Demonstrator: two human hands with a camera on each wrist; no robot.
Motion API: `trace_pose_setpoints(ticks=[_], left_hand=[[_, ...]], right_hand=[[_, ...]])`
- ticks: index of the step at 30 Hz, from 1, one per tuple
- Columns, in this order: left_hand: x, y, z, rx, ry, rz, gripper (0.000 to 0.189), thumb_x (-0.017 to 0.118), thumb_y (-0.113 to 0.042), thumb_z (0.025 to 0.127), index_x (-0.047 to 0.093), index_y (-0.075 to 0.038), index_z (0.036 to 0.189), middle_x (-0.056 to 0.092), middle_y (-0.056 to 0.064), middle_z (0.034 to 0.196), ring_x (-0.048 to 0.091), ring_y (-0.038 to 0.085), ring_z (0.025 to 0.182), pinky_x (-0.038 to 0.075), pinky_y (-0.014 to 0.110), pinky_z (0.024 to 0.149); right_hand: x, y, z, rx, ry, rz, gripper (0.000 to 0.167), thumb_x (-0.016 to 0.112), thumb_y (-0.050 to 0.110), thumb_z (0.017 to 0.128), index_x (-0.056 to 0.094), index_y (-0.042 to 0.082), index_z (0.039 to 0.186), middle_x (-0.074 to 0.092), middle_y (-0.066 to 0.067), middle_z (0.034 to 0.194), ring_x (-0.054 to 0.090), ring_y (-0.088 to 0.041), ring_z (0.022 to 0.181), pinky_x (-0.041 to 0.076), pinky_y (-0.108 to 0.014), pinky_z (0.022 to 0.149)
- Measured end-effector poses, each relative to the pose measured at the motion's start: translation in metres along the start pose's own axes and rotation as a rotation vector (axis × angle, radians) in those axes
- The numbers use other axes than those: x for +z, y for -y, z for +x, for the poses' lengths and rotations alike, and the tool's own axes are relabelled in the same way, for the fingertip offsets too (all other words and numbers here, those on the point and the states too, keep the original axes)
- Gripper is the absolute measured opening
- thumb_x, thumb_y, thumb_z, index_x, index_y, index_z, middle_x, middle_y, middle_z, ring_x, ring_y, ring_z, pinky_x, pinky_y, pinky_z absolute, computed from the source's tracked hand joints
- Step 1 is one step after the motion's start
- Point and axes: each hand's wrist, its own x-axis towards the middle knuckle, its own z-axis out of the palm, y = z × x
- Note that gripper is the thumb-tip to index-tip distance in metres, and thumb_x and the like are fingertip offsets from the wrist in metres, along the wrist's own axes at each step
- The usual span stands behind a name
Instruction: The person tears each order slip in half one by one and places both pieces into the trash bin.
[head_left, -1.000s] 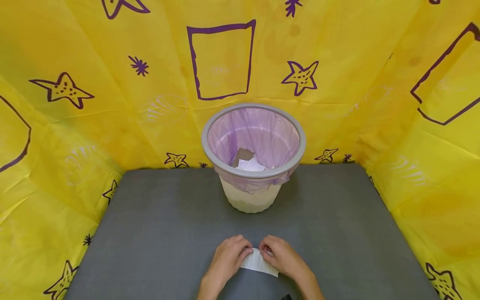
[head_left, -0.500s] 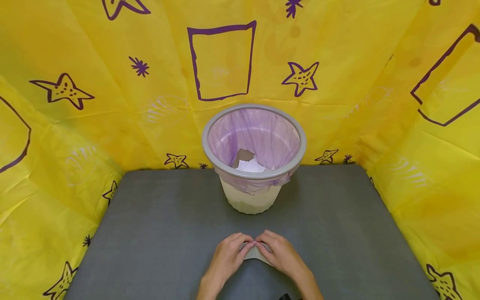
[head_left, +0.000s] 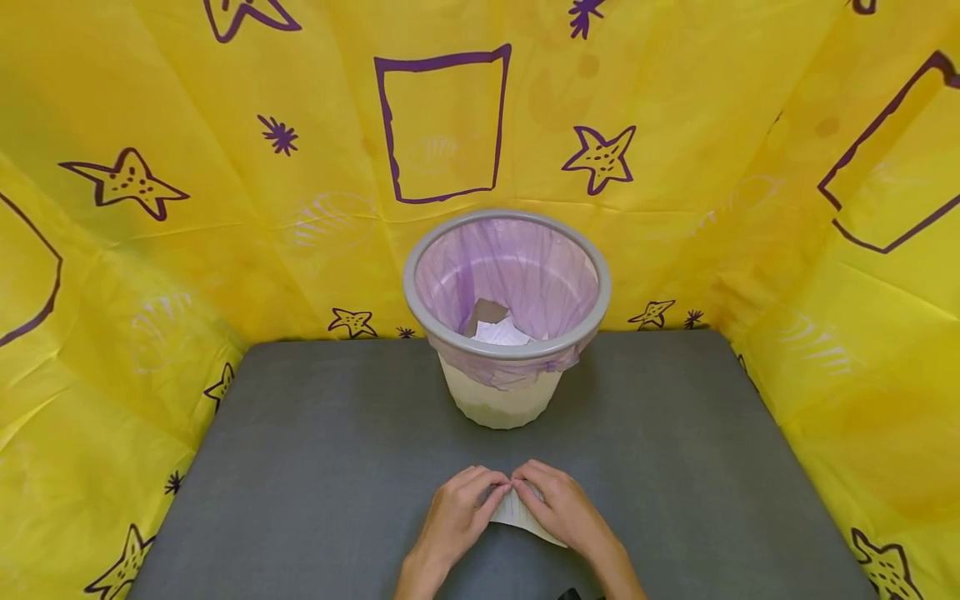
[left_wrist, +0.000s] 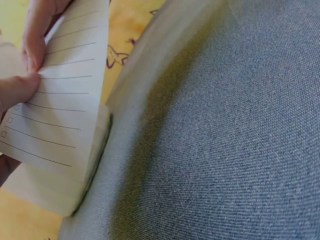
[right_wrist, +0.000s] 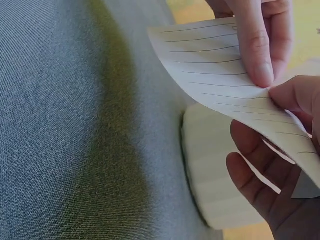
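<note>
Both hands pinch a white sheet of lined paper point(head_left: 517, 512) by its far edge, thumbs close together. Small printed boxes run along one side of the ruled paper point(left_wrist: 70, 107) in the left wrist view. My left hand point(head_left: 459, 510) grips to the left of the middle, my right hand point(head_left: 558, 508) just to the right. In the right wrist view the paper point(right_wrist: 205, 62) bends in a curve, with some fingers of the right hand point(right_wrist: 300, 102) spread beneath it. No rip shows in the sheet.
A cream bin point(head_left: 501, 400) with a grey rim point(head_left: 507, 350) and purple liner stands behind the hands. Crumpled white paper point(head_left: 501, 332) and a brown cardboard piece point(head_left: 487, 312) lie inside. The grey table point(head_left: 322, 467) is bordered by yellow printed cloth point(head_left: 315, 150).
The hands have come together along the paper's far edge and shifted slightly away from the body. The sheet, flatter at first, bowed between them; its near right corner now shows again.
</note>
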Motion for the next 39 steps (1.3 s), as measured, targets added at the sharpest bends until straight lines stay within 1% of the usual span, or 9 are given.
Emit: trace_pose_setpoints(ticks=[5,10,13,15,17,20,27,33,39], left_hand=[[-0.0002,0.0003,0.0013,0.056,-0.031,-0.012,0.009,0.075,-0.012,0.083,0.07,-0.017,0.089,0.068,-0.01,0.081,0.061,0.001,0.073,0.048,0.012,0.07],[0.0009,-0.0005,0.0018,0.098,-0.056,0.026,0.011,0.076,-0.01,0.081,0.069,-0.017,0.088,0.067,-0.01,0.08,0.06,0.002,0.071,0.048,0.014,0.07],[0.0011,-0.0008,0.0019,0.1,-0.056,0.034,0.01,0.074,-0.01,0.083,0.069,-0.017,0.089,0.066,-0.01,0.079,0.059,0.002,0.072,0.047,0.014,0.07],[0.0008,-0.0008,0.0017,0.094,-0.056,0.027,0.005,0.071,-0.012,0.087,0.069,-0.016,0.089,0.066,-0.01,0.08,0.059,0.002,0.073,0.047,0.014,0.071],[0.0004,-0.0003,0.0014,0.091,-0.055,0.018,0.002,0.068,-0.013,0.089,0.069,-0.016,0.09,0.066,-0.01,0.081,0.059,0.002,0.074,0.047,0.013,0.072],[-0.0001,0.0008,0.001,0.099,-0.055,0.01,0.004,0.066,-0.015,0.092,0.07,-0.016,0.091,0.067,-0.01,0.083,0.06,0.002,0.076,0.048,0.014,0.073],[0.001,0.004,-0.0012,0.141,-0.058,0.006,0.006,0.064,-0.015,0.093,0.07,-0.016,0.092,0.067,-0.01,0.085,0.061,0.003,0.079,0.049,0.014,0.076],[0.0028,0.0045,-0.0024,0.164,-0.058,0.001,0.007,0.063,-0.015,0.094,0.07,-0.016,0.092,0.068,-0.01,0.086,0.062,0.003,0.08,0.049,0.014,0.077],[0.0021,0.0052,-0.0024,0.164,-0.051,-0.02,0.007,0.065,-0.011,0.092,0.07,-0.015,0.094,0.068,-0.009,0.088,0.062,0.003,0.081,0.049,0.014,0.079]], right_hand=[[-0.0012,0.0004,0.0015,0.011,0.027,0.043,0.01,0.057,0.016,0.097,0.066,0.02,0.093,0.065,0.011,0.088,0.057,0.002,0.079,0.049,-0.019,0.07],[-0.0014,0.0,0.0025,0.01,0.015,0.095,0.011,0.057,0.012,0.097,0.065,0.018,0.092,0.066,0.01,0.088,0.059,0.0,0.082,0.051,-0.021,0.073],[-0.0007,-0.0009,0.0024,0.019,0.002,0.13,0.01,0.058,0.011,0.096,0.065,0.016,0.09,0.067,0.008,0.087,0.06,0.0,0.082,0.051,-0.021,0.073],[-0.0002,-0.0016,0.0018,0.027,-0.009,0.138,0.009,0.059,0.011,0.095,0.065,0.015,0.089,0.067,0.007,0.086,0.06,0.0,0.081,0.05,-0.021,0.072],[0.0001,-0.0021,0.0013,0.047,-0.017,0.147,0.009,0.06,0.011,0.095,0.065,0.015,0.089,0.068,0.006,0.085,0.059,0.001,0.079,0.05,-0.02,0.07],[-0.0005,-0.0025,0.0009,0.091,-0.016,0.163,0.009,0.062,0.014,0.094,0.066,0.015,0.087,0.069,0.006,0.083,0.058,0.002,0.076,0.049,-0.02,0.067],[-0.0036,-0.0026,0.0023,0.181,0.024,0.197,0.011,0.063,0.019,0.094,0.067,0.016,0.085,0.07,0.005,0.081,0.056,0.003,0.073,0.047,-0.019,0.064],[-0.0046,-0.0025,0.0018,0.206,0.022,0.186,0.01,0.064,0.019,0.093,0.067,0.017,0.084,0.071,0.005,0.082,0.057,0.003,0.075,0.048,-0.02,0.066],[-0.0059,-0.0042,0.0011,0.22,0.021,0.194,0.009,0.064,0.019,0.093,0.068,0.017,0.085,0.071,0.004,0.083,0.057,0.003,0.075,0.048,-0.021,0.066]])
